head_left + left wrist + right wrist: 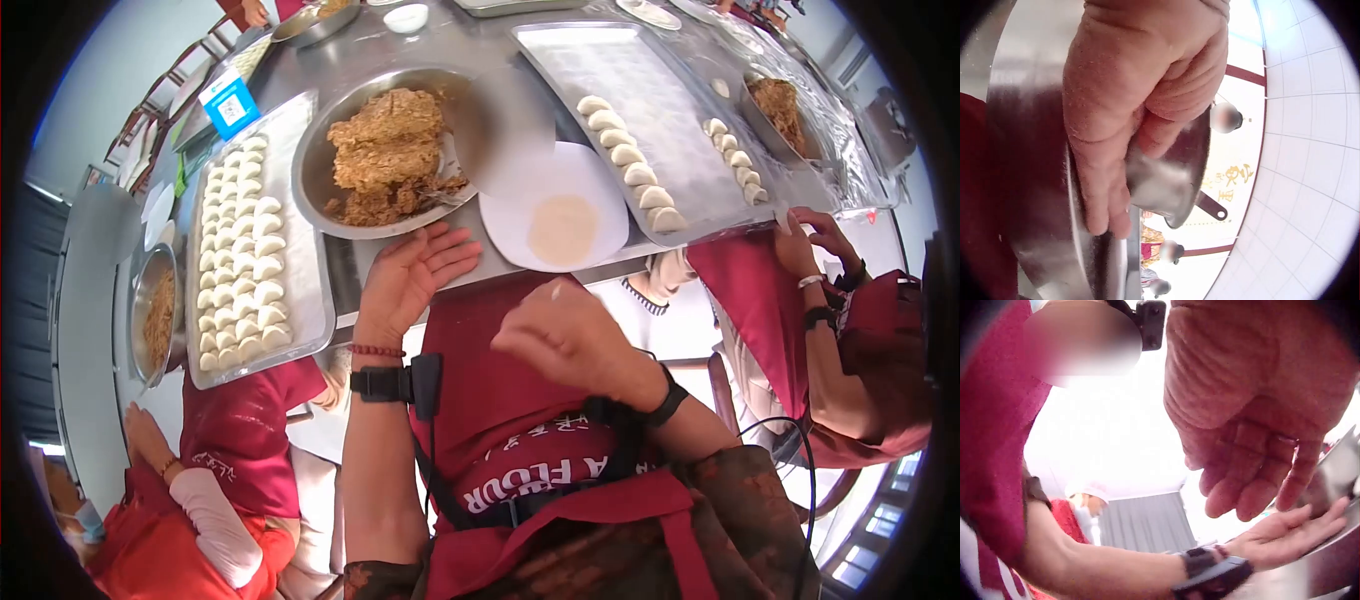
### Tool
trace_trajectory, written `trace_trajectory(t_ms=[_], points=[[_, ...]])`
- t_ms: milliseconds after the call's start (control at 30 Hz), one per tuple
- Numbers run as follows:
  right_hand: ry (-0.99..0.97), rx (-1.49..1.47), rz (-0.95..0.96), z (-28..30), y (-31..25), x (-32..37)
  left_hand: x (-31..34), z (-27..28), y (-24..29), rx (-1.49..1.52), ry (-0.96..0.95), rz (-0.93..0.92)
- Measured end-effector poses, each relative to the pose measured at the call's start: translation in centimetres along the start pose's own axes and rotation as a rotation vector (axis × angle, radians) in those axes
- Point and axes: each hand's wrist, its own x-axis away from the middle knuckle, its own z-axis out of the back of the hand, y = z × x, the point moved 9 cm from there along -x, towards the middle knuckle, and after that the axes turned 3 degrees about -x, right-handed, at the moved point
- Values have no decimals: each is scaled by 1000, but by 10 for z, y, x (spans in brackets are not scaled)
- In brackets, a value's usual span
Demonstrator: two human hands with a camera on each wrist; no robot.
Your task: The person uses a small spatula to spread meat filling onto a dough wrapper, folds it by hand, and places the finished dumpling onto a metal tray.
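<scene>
Two bare hands are shown in the head view, with nothing held in either. The left hand [418, 275] is laid palm up at the near edge of the steel tabletop [455, 48], fingers straight and only slightly apart, just beside the steel bowl [311, 170]. Brown filling [385, 145] is heaped in the bowl, which was presumably set near the edge for easy reach. The right hand [575, 335] is raised over the maroon apron [475, 365]. Beside the bowl is placed a white plate [500, 222]; whether flour or dough makes its pale round patch [563, 230] cannot be told. Dumplings [268, 244] are ranged in close rows on the left tray [308, 285], probably to save space, and in two separated rows on the right tray [670, 120].

In the left wrist view, the left fingers are seen nearly together, pointed along the tabletop's rim; firm contact cannot be confirmed.

In the right wrist view, the right fingers are loosely bent, one spaced from the rest, as if being rested. The upturned left hand is seen beyond them.
</scene>
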Motion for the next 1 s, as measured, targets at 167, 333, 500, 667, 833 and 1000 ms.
trace_trajectory(t_ms=[167, 333, 500, 667, 833, 1000], points=[[254, 382, -68, 47, 55, 13, 15, -19, -8, -101, 115, 2], [122, 553, -148, 43, 82, 7, 29, -45, -45, -56, 58, 97], [31, 554, -187, 41, 100, -3, 37, -64, -72, -113, 54, 194], [61, 492, -153, 45, 106, -13, 31, -72, -87, -103, 35, 237], [251, 527, -67, 56, 118, -26, 26, -75, -95, -97, 59, 262], [300, 566, -185, 56, 132, -39, 24, -74, -97, -93, 79, 261]])
